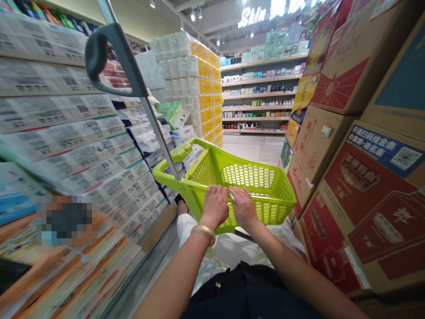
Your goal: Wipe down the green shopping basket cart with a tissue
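A lime-green plastic shopping basket (282, 195) with perforated walls stands across in front of me, and nothing shows inside it. A metal pole with a grey loop handle (128, 62) rises from its left end. My left hand (215, 206), below a gold-coloured bangle (203, 234), has its fingers curled over the near rim. Close beside it, my right hand (244, 204) also grips that rim. Something small and white shows by the right fingers, too little to name.
Stacked cartons (375, 190) line the right side closely. Wrapped paper packs (93, 146) form a wall on the left, with yellow-and-white tissue packs (207, 84) behind. Shelves of small goods (259, 88) stand at the back, beyond the pale floor (244, 153).
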### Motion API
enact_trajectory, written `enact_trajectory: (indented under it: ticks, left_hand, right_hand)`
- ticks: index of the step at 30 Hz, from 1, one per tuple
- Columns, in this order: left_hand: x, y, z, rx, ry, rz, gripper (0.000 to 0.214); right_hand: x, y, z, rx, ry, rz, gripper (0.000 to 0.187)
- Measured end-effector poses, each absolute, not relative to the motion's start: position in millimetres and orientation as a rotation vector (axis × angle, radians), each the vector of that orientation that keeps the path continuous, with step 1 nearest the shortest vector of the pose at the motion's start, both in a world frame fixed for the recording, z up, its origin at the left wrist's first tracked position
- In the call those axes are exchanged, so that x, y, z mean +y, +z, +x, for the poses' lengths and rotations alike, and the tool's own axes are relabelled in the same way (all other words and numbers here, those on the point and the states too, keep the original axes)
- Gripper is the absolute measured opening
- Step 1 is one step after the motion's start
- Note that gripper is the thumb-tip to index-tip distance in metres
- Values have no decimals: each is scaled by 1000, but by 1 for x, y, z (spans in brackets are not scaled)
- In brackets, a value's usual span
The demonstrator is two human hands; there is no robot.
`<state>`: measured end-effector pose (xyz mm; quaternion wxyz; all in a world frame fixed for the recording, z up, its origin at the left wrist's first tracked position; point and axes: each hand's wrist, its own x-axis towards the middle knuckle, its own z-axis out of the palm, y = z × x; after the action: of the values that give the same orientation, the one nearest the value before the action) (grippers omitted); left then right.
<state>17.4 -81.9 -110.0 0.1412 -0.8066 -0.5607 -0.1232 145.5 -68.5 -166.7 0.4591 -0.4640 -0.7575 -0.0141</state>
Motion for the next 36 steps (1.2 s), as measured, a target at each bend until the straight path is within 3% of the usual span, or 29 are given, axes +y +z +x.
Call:
enact_trajectory:
  ticks: [9,16,23,31,36]
  left_hand:
    - [-100,-115,15,-1648,-374,-2288,36]
    - [-112,-117,15,-1685,-388,-2292,35]
    - [-120,-122,16,-1694,-425,-2282,39]
    - [-121,-121,17,-1689,-391,-2266,36]
    - [-122,-121,17,-1681,-374,-2256,38]
  right_hand:
    - [-85,-179,173,-1745,-93,-1250,45]
    - [-89,-175,156,-1904,-26,-1063,51]
    - [-88,-185,188,-1710,-106,-1242,43]
    - [-95,-172,162,-1952,-3,-1017,51]
    - [-92,-184,196,-1772,-64,-1204,44]
